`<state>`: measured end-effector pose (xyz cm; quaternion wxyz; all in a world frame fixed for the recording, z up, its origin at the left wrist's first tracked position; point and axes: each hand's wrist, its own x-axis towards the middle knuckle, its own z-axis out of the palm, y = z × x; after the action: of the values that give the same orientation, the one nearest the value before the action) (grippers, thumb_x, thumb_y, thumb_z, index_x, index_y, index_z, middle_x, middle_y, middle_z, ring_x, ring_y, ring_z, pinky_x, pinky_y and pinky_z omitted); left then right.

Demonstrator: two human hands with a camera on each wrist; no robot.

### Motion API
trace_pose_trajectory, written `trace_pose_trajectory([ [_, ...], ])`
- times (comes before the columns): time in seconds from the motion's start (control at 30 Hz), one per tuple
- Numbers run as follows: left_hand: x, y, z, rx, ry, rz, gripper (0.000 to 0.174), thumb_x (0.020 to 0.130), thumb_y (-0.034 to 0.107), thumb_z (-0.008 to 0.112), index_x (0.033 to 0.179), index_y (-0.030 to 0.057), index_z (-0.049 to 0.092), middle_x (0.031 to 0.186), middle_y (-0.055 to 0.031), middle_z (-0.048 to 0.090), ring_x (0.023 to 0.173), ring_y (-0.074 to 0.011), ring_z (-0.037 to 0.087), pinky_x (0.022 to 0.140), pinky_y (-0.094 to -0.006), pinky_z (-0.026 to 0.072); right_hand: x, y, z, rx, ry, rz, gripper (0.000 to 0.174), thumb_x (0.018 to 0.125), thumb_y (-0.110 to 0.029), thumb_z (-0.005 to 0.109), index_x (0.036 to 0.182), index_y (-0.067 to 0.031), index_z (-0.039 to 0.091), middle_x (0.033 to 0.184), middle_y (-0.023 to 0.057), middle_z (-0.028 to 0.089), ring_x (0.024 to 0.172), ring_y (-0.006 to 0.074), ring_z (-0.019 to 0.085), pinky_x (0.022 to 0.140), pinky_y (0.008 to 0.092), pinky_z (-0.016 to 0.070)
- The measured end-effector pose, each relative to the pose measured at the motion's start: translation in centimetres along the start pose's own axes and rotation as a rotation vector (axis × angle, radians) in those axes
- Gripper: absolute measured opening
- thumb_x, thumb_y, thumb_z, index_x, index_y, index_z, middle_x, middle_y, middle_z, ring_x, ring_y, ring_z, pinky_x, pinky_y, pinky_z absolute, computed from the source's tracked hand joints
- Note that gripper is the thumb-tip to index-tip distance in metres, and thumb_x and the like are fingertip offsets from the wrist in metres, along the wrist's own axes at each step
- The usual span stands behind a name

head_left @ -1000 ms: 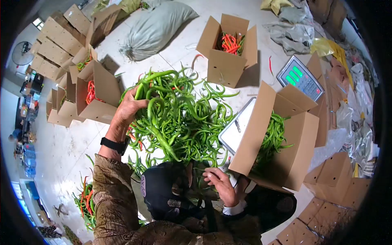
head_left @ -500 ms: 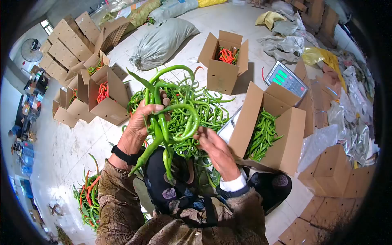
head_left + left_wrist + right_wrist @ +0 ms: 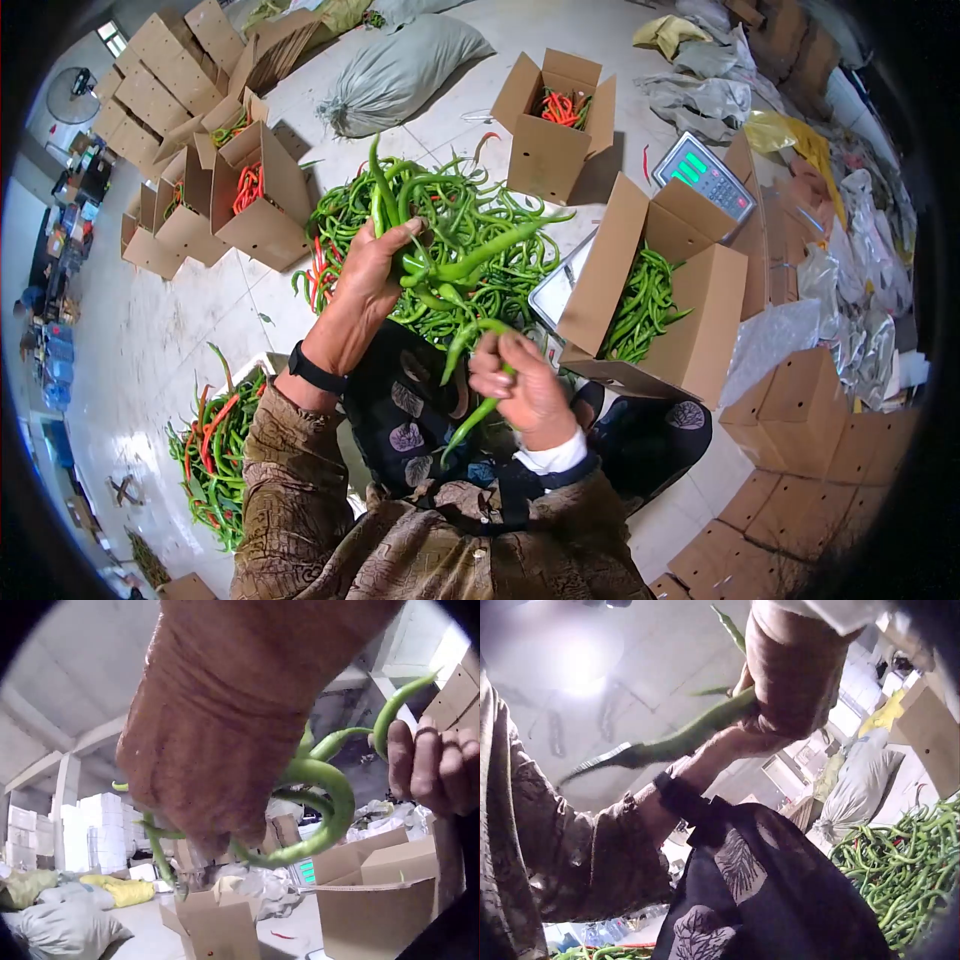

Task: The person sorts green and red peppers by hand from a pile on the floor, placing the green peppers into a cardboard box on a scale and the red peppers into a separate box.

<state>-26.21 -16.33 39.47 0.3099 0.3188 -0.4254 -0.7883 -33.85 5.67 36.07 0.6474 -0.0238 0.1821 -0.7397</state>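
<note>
In the head view my left hand (image 3: 370, 270) grips a bunch of long green chili peppers (image 3: 490, 252) over the near side of a big green pepper pile (image 3: 340, 205). Lower and to the right, above the knees, my right hand (image 3: 530, 392) holds one curved green chili pepper (image 3: 468, 428). The right wrist view shows that pepper (image 3: 686, 739) sticking out of the hand, its thin end away from it. A looped pepper (image 3: 341, 802) hangs from the left hand in the left wrist view, with the right-hand fingers beyond.
At the right, a cardboard box (image 3: 715, 330) of green peppers stands on a scale (image 3: 705, 182) with a lit display. Boxes (image 3: 545, 160) with red peppers stand beyond the pile and at left. Mixed peppers (image 3: 215, 455) lie at lower left; a full sack (image 3: 410, 75) lies behind.
The left hand has come up from the pile with a bunch of peppers. The right hand, loose earlier, reached to the bunch and is now back nearer the body with one pepper.
</note>
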Motion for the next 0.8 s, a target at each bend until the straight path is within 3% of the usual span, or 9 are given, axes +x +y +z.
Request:
trace_pose_trajectory([
  [0.07, -0.9, 0.2, 0.1, 0.010, -0.006, 0.001, 0.028, 0.087, 0.006, 0.066, 0.112, 0.0028, 0.054, 0.092, -0.0037, 0.060, 0.081, -0.0157, 0.060, 0.072, -0.0309, 0.0534, -1.5, -2.0, -0.6, 0.018, -0.033, -0.093, 0.022, 0.099, -0.026, 0.054, 0.088, -0.0062, 0.054, 0.071, 0.0008, 0.046, 0.053, 0.0058, 0.038, 0.049, 0.0207, 0.0327],
  [0.2, -2.6, 0.4, -0.2, 0.105, -0.090, -0.041, 0.032, 0.089, 0.009, 0.067, 0.116, 0.0019, 0.052, 0.095, -0.0054, 0.060, 0.083, -0.0171, 0.063, 0.072, -0.0322, 0.0548, -3.5, -6.3, -3.2, 0.066, 0.212, -0.345, 0.018, 0.100, -0.022, 0.050, 0.091, -0.0079, 0.054, 0.075, 0.0011, 0.046, 0.058, 0.0067, 0.042, 0.051, 0.0216, 0.0340],
  [0.27, -3.3, -0.5, 0.2, 0.075, -0.114, -0.061, 0.030, 0.088, 0.009, 0.067, 0.114, 0.0027, 0.053, 0.094, -0.0047, 0.060, 0.083, -0.0159, 0.061, 0.073, -0.0317, 0.0542, -3.2, -7.6, -2.8, -0.010, 0.123, -0.374, 0.014, 0.098, -0.020, 0.052, 0.099, -0.0068, 0.057, 0.086, 0.0028, 0.055, 0.070, 0.0079, 0.049, 0.057, 0.0220, 0.0387],
  [0.33, -4.4, -0.6, 1.2, 0.090, -0.146, -0.114, 0.035, 0.088, 0.008, 0.065, 0.120, 0.0023, 0.052, 0.095, -0.0029, 0.057, 0.086, -0.0141, 0.058, 0.076, -0.0293, 0.0504, -2.5, -7.7, -1.7, -0.240, 0.219, -0.319, 0.021, 0.096, -0.019, 0.057, 0.111, -0.0044, 0.058, 0.103, 0.0056, 0.060, 0.085, 0.0106, 0.054, 0.064, 0.0218, 0.0423],
  [0.37, -4.6, -0.9, 1.5, 0.083, -0.156, -0.117, 0.035, 0.089, 0.009, 0.065, 0.121, 0.0023, 0.052, 0.095, -0.0029, 0.057, 0.086, -0.0139, 0.058, 0.077, -0.0291, 0.0507, -1.8, -7.3, -0.7, -0.426, 0.177, -0.267, 0.042, 0.090, -0.019, 0.062, 0.124, 0.0035, 0.052, 0.119, 0.0147, 0.059, 0.095, 0.0142, 0.055, 0.074, 0.0245, 0.0469],
  [0.5, -5.3, -0.7, 2.4, 0.072, -0.167, -0.172, 0.035, 0.091, 0.014, 0.066, 0.121, 0.0026, 0.053, 0.097, -0.0028, 0.059, 0.087, -0.0138, 0.058, 0.077, -0.0292, 0.0522, 0.9, -4.3, 1.8, -0.723, 0.095, -0.012, 0.045, 0.088, -0.016, 0.066, 0.125, 0.0061, 0.052, 0.118, 0.0097, 0.060, 0.106, 0.0151, 0.056, 0.089, 0.0274, 0.0462],
  [0.57, -5.8, -0.9, 2.3, 0.082, -0.207, -0.211, 0.037, 0.091, 0.017, 0.067, 0.123, 0.0036, 0.054, 0.100, -0.0037, 0.062, 0.088, -0.0144, 0.061, 0.078, -0.0295, 0.0535, 1.5, -3.5, 2.2, -0.688, -0.158, 0.201, 0.045, 0.087, -0.015, 0.068, 0.125, 0.0039, 0.053, 0.118, 0.0062, 0.060, 0.109, 0.0154, 0.055, 0.095, 0.0295, 0.0433],
  [0.6, -5.9, -1.3, 1.8, 0.078, -0.247, -0.244, 0.037, 0.091, 0.017, 0.068, 0.124, 0.0042, 0.055, 0.101, -0.0046, 0.063, 0.088, -0.0154, 0.062, 0.079, -0.0305, 0.0541, 1.5, -3.3, 1.9, -0.791, -0.161, 0.252, 0.052, 0.085, -0.021, 0.072, 0.128, 0.0007, 0.052, 0.116, 0.0055, 0.059, 0.103, 0.0137, 0.056, 0.093, 0.0270, 0.0425],
  [0.8, -6.6, -1.7, 1.4, -0.008, -0.274, -0.270, 0.041, 0.095, 0.024, 0.061, 0.129, 0.0031, 0.052, 0.114, -0.0085, 0.063, 0.100, -0.0185, 0.063, 0.088, -0.0335, 0.0548, 1.3, -2.2, -0.7, -0.807, -0.178, 0.242, 0.058, 0.083, -0.012, 0.071, 0.134, -0.0009, 0.045, 0.121, 0.0048, 0.055, 0.107, 0.0126, 0.053, 0.096, 0.0285, 0.0416],
])
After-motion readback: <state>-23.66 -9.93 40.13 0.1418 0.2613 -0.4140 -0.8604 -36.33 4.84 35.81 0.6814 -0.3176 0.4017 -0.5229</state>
